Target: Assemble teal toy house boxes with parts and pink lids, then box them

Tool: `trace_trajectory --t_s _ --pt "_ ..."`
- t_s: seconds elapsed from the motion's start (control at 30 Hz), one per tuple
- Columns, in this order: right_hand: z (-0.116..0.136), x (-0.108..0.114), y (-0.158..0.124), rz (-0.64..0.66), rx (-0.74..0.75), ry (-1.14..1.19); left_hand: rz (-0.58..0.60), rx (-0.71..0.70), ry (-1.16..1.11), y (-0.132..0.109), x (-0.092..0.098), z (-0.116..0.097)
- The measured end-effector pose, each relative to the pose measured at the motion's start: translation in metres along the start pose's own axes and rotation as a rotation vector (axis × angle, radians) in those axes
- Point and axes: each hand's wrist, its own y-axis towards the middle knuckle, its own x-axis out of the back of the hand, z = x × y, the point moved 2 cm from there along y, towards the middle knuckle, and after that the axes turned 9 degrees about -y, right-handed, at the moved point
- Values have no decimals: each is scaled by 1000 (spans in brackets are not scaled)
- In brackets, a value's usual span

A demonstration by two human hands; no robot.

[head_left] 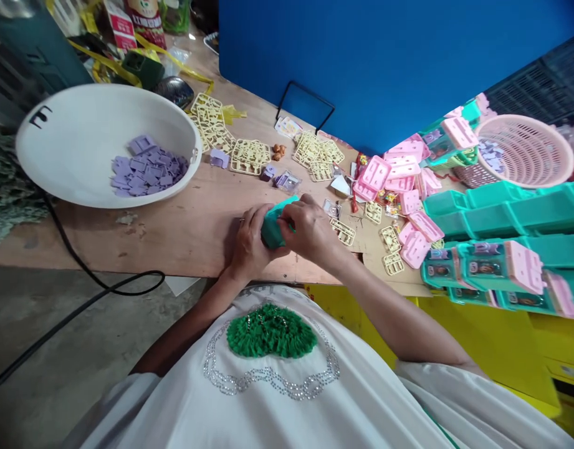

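A teal plastic box (pixel 272 229) is held close to the table's front edge. My left hand (pixel 255 244) wraps round its left side and underside. My right hand (pixel 310 226) is closed at its top right, with fingers bent at the rim; whether a small part is pinched there is hidden. Just beyond the hands lie a small purple piece (pixel 268 172) and a clear plastic piece with purple in it (pixel 287 181). Several cream part frames (pixel 250 156) are spread farther back, beside a small brown figure (pixel 278 151).
At left stands a white bowl (pixel 57 143) with purple pieces (pixel 149 167). Pink panels (pixel 375 173) are heaped at right, near stacked teal boxes (pixel 497 212) and a pink basket (pixel 543 153). A blue board (pixel 361 62) rises behind. A black cable (pixel 62 231) hangs over the left edge.
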Motion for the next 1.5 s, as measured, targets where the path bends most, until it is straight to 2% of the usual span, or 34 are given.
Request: trace_trajectory --t_s 0.2,0.3,0.57,0.7,0.77,0.87,0.9,0.97,1.07,1.13,1.23,1.33,1.4,1.5 --pt "-4 23 30 358 129 -194 -31 -3 16 -1 -3 -2" --pt "-1 28 37 443 130 -211 -58 -21 13 -2 -4 -2" --pt "5 5 20 270 57 -207 -7 16 -29 -1 -4 1" --pt "1 13 20 282 5 -86 -27 -3 -14 0 -3 1" --pt "-10 24 21 224 -8 88 -43 0 0 0 0 1" --pt "-40 38 20 -26 -55 300 -55 -6 -8 0 13 4" --pt "-51 37 20 -92 -86 329 -35 -6 -22 1 18 6" --pt "-72 27 24 -141 -145 336 54 10 -71 3 31 8" --pt "-92 1 39 -134 -157 273 209 77 -174 8 50 9" --pt "-96 -16 52 -119 -146 180 235 132 -233 11 56 7" --pt "-99 -35 70 -31 -153 40 158 231 -325 16 52 7" --pt "-105 -45 78 24 -157 26 50 336 -393 20 41 8" --pt "-114 -47 75 33 -163 41 19 409 -410 22 36 7" --pt "-126 -48 63 37 -162 57 36 506 -436 26 33 3"
